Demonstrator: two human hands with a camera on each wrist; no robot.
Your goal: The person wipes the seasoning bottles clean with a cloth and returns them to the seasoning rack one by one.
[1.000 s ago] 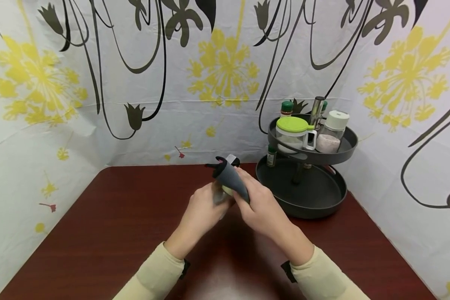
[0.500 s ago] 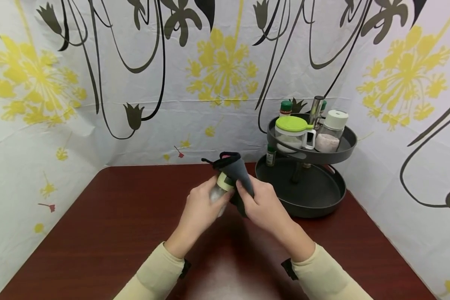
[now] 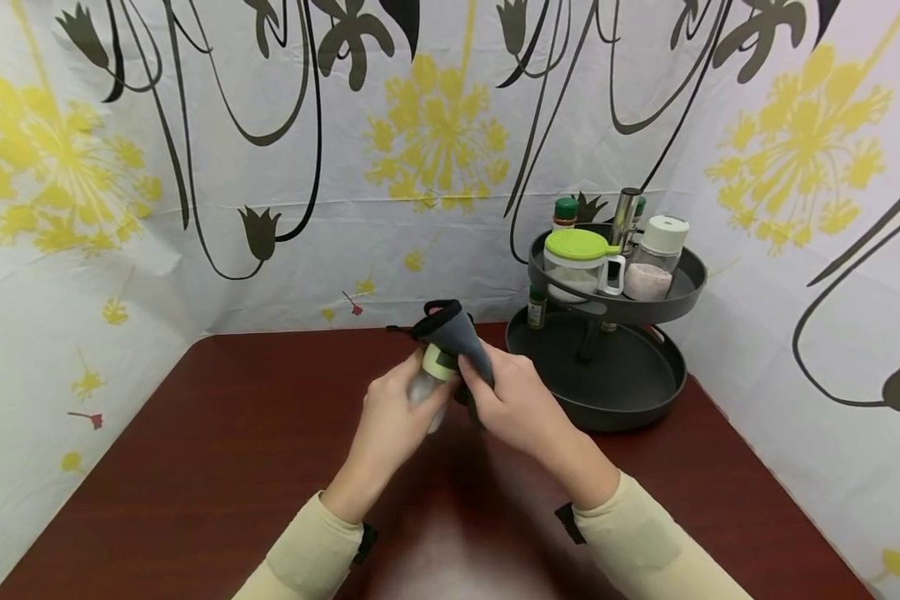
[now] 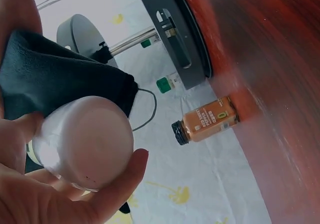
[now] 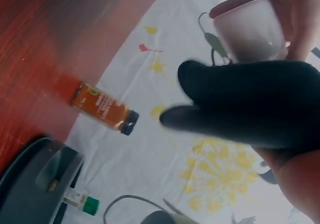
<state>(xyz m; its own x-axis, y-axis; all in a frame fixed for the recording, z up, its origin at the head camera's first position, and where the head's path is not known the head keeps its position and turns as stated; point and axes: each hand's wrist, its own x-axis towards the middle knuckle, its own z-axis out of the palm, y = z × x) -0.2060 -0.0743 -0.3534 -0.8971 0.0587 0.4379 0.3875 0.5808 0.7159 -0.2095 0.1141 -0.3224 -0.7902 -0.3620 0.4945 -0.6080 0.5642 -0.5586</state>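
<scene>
My left hand (image 3: 386, 417) grips a small clear jar (image 3: 422, 387) with a pale yellow-green band near its top. In the left wrist view the jar's base faces the camera and whitish contents show through. My right hand (image 3: 521, 400) holds a dark blue-grey cloth (image 3: 456, 335) against the upper end of the jar, its black edge curling up above both hands. Folds of the cloth (image 5: 250, 104) fill much of the right wrist view and hide the fingers under them. Both hands are above the table, close together.
A dark two-tier round rack (image 3: 600, 408) stands at the back right. Its upper tier carries a green-lidded jar (image 3: 576, 260), a white-capped jar (image 3: 654, 262) and green-capped bottles. An orange spice bottle (image 4: 210, 120) stands upright on the table, hidden in the head view.
One second ago the cloth covered more of the jar; by half a second ago it had shifted, baring the pale band. Since then the cloth has folded narrower over the jar's top.
</scene>
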